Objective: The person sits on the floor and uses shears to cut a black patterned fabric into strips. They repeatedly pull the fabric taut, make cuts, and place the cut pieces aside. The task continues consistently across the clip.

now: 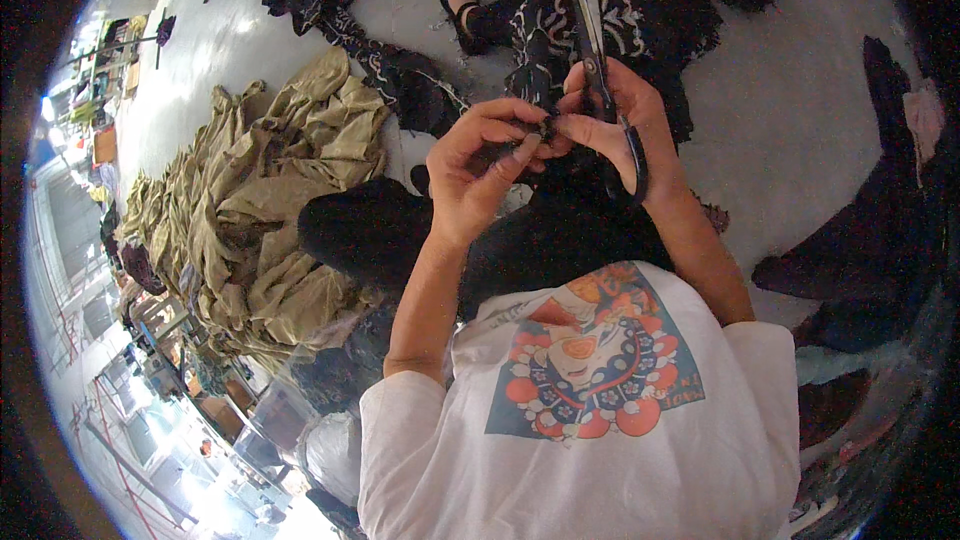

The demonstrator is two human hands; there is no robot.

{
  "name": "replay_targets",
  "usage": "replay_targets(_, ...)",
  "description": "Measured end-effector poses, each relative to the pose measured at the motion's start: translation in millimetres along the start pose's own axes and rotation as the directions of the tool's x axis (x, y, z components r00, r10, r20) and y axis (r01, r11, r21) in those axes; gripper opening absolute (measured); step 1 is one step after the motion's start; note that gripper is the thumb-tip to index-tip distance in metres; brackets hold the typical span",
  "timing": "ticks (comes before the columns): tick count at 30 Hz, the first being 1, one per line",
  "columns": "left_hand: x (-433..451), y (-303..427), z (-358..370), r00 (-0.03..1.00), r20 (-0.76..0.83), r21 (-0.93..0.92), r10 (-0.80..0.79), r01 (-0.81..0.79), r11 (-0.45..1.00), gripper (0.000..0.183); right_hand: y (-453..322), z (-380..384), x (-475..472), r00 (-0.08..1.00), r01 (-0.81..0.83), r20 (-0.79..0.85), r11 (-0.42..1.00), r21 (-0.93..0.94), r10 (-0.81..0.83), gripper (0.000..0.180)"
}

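Observation:
My left hand [480,157] pinches a small bit of black fabric between thumb and fingers. Close against it, my right hand [619,116] has its thumb and fingertips on the same bit. A pair of scissors [592,30] with dark handles hangs on my right hand, its blades pointing away from me and slightly apart. Black fabric with pale, curling trim [547,22] lies beyond and beneath my hands. Exactly what the fingertips pinch is partly hidden by them.
A big heap of olive-tan fabric [262,202] lies at the left. Another black patterned piece [390,67] stretches over the grey floor [787,90]. A foot in a black shoe [459,11] is near the top. Dark fabric [847,232] lies at the right.

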State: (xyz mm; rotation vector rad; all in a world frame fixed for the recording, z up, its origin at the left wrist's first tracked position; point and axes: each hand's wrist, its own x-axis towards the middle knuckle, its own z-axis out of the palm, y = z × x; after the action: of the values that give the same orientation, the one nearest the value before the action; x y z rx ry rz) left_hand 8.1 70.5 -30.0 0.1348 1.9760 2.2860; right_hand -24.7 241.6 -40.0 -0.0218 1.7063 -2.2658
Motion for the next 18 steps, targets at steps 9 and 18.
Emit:
replay_targets(9, 9, -7, 14, 0.999, 0.016, -0.242, -0.04, 0.043, 0.969, 0.003, -13, -23, -19, 0.985, -0.162, -0.061, 0.986, -0.033, 0.16, 0.022)
replay_targets(18, 12, -15, 18, 0.993, -0.103, -0.288, -0.062, 0.029, 0.957, 0.009, -11, -40, -78, 0.942, -0.035, 0.239, 0.78, -0.625, 0.234, 0.029)
